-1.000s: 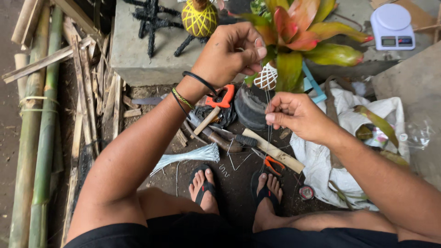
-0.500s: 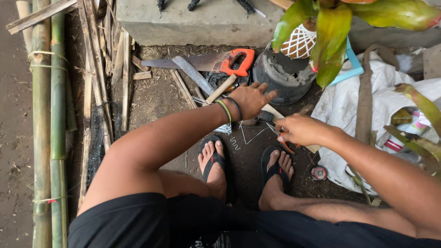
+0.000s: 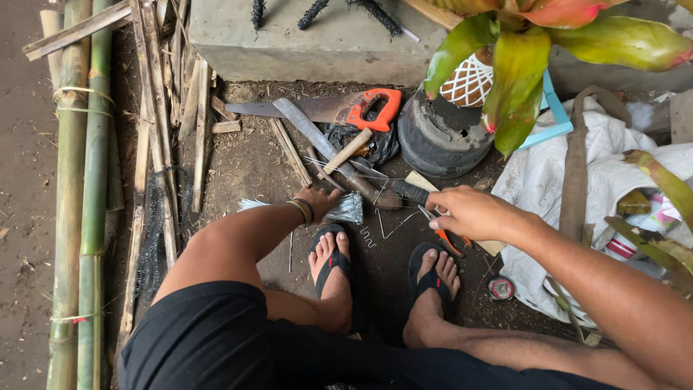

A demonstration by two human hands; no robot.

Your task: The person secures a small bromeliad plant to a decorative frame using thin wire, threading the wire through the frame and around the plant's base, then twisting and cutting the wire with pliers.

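Person sits low, feet in black flip-flops [image 3: 333,261] on dark dirt. Left hand [image 3: 316,200] reaches down to a bundle of thin wire [image 3: 345,209] lying on the ground just above the left foot; fingers are curled down onto the bundle, touching it, but can't tell if they actually grip it. Black and gold bracelets on that wrist. Right hand [image 3: 469,213] is closed around orange-handled pliers [image 3: 449,240], tips pointing down-left, just above the right foot. Loose bent wire bits [image 3: 393,227] lie between both hands. Behind them: hammer w/ wooden handle [image 3: 348,151], long dark blade [image 3: 317,139], saw w/ orange grip [image 3: 339,108], black pot [image 3: 439,137] w/ leafy plant. Bamboo poles [image 3: 83,180] far left, white sack [image 3: 548,188] at right.
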